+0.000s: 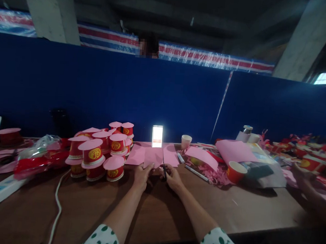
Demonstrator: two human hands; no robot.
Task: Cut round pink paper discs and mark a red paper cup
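My left hand (142,176) is closed on the near edge of a sheet of pink paper (152,159), its thumb on top. In my right hand (174,178) is a dark pair of scissors (164,169), the blades pointing away from me at the paper. Another pink sheet (171,156) lies just right of the blades, and one more (135,154) spreads out to the left. Behind the paper stands a lit phone (157,137). Close to my left hand are several red paper cups (115,173) set upside down, topped with pink paper discs (113,162).
A white cup (186,141), a red cup (236,172), pink scraps (222,177) and a bottle (244,134) stand or lie on the right. Left are a white cable (59,200) and power strip (0,196). Another person's hand (302,178) is far right. A blue partition (154,91) rises behind.
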